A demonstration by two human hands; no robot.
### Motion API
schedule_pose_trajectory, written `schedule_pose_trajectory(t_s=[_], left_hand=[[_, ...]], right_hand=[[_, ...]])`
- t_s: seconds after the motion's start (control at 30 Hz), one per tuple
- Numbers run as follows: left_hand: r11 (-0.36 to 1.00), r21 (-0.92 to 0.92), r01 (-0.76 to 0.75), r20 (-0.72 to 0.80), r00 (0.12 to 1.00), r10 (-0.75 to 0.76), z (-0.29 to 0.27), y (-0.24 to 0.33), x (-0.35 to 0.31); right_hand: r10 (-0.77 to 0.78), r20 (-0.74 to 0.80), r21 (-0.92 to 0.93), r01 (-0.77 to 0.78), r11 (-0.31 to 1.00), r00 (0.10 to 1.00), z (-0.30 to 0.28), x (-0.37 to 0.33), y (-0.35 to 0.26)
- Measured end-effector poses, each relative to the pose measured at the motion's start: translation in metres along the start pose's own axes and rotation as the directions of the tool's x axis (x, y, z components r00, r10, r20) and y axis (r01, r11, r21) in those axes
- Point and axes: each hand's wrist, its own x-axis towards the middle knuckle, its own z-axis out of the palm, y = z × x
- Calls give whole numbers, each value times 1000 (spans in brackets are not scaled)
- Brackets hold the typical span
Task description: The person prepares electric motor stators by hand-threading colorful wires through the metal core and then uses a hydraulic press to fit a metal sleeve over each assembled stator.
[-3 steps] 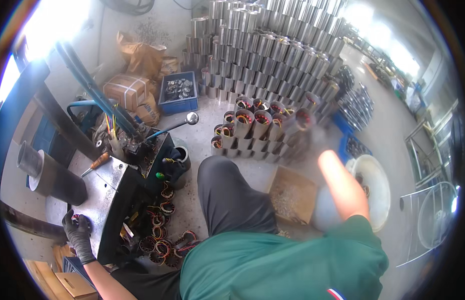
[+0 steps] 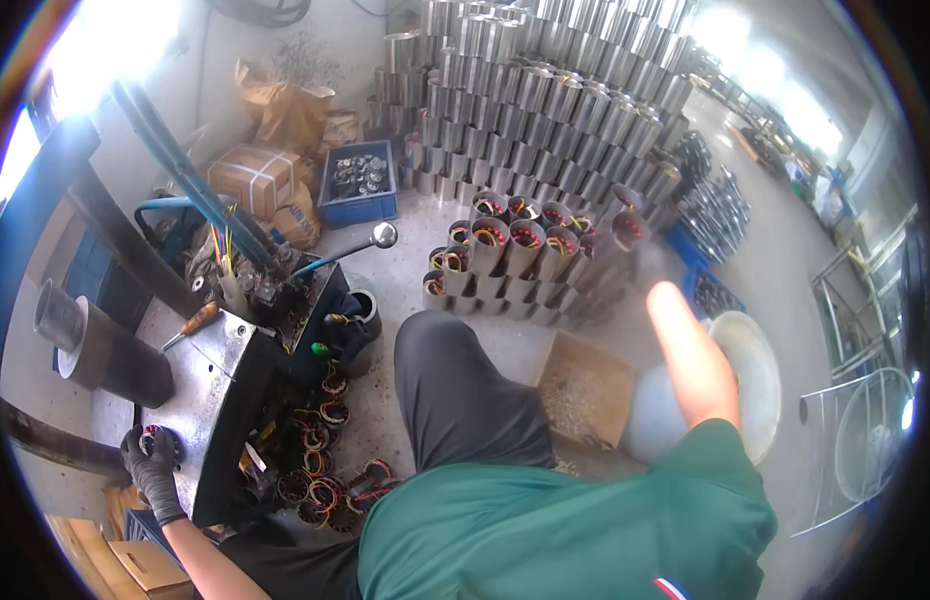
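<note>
A blue bin [image 2: 360,212] holds small metal parts, a carton [image 2: 601,355] pale crumbs; upright tubes [image 2: 488,255] contain red-and-yellow wired windings. On the bench [image 2: 210,365], the coil [image 2: 149,438], a small dark ring with reddish wire, sits between the left hand's [image 2: 157,465] part-curled fingers, gripped. The right hand [image 2: 655,262] is blurred beside the tubes; I cannot tell its fingers' opening or hold.

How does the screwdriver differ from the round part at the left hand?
The screwdriver is long and orange-handled; the round part is compact, with reddish spots. The screwdriver lies untouched; the gloved left hand touches the round part. Both rest on the metal tabletop.
</note>
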Motion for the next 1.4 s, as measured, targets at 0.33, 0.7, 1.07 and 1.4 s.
schedule_pose_trajectory(t_s=[0.33, 0.7, 1.07, 1.4], left_hand=[[968, -17, 250, 25, 968, -249, 29, -86, 20], [986, 70, 153, 105, 982, -160, -21, 63, -35], [433, -812, 392, 281, 912, -299, -34, 174, -67], [402, -835, 376, 435, 898, 64, -3, 200, -105]], right_hand=[[93, 116, 472, -137, 871, 989, 28, 43, 38], [-395, 641, 380, 176, 908, 658, 147, -219, 10], [-686, 561, 807, 490, 329, -464, 328, -465, -86], [-341, 860, 66, -581, 812, -379, 383, -503, -48]])
